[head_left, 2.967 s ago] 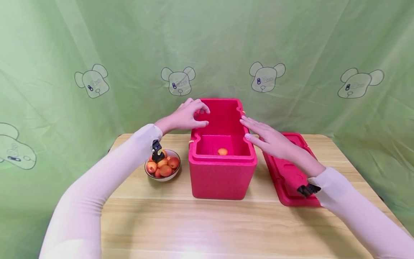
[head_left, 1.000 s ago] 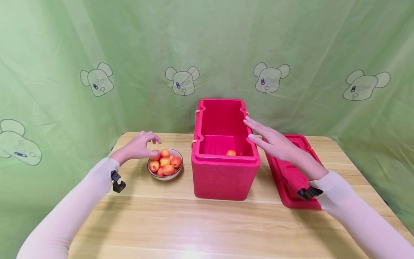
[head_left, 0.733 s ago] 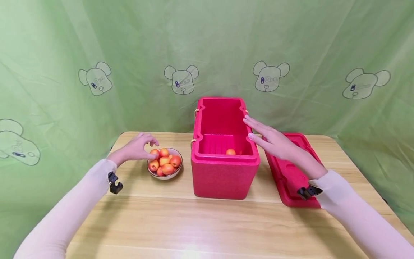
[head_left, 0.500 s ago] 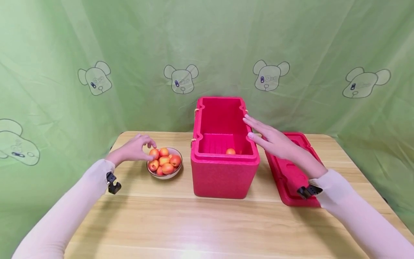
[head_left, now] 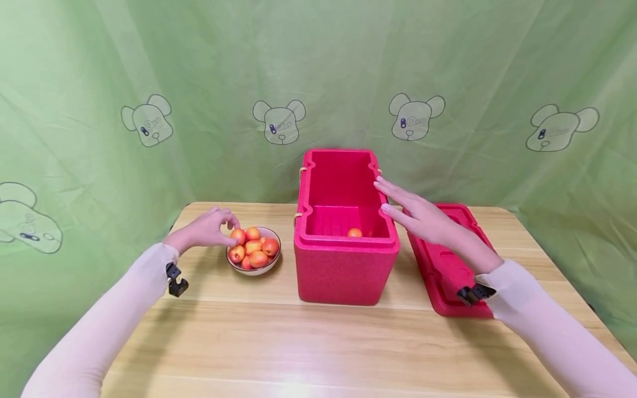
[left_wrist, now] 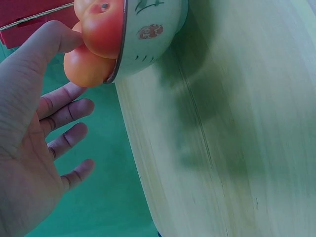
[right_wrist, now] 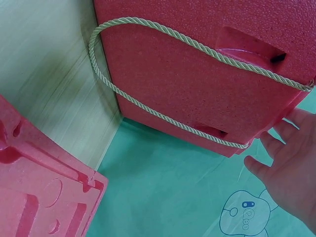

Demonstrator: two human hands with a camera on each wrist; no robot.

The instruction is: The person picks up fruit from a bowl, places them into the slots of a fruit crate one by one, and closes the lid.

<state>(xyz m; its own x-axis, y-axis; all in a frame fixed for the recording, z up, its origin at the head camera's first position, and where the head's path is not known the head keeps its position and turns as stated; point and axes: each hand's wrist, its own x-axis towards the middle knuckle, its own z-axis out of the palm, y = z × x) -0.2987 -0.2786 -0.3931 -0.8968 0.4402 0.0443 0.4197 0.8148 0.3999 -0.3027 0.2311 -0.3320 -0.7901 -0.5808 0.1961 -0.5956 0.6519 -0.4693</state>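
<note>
At the left side of a white bowl [head_left: 259,272] heaped with several orange-red apricots [head_left: 258,258], my left hand [head_left: 206,228] pinches one apricot [left_wrist: 86,66] between thumb and index finger; the other fingers hang free. That apricot still lies against the bowl's rim. My right hand [head_left: 423,218], fingers straight, touches the right rim of a red foam box [head_left: 343,276], which stands uncovered on the table. Inside the box lies an apricot [head_left: 355,232] near the front wall. In the right wrist view the right hand [right_wrist: 291,163] is at the box's upper edge.
The red lid [head_left: 450,271] lies on the wooden table [head_left: 298,342] right of the box, under my right forearm. A twisted rope [right_wrist: 163,116] hangs along the box's right side. A green curtain [head_left: 338,66] stands behind the table.
From above the box, my left hand has moved left to the bowl and closed in on an apricot there. My right hand has stayed at the box's rim.
</note>
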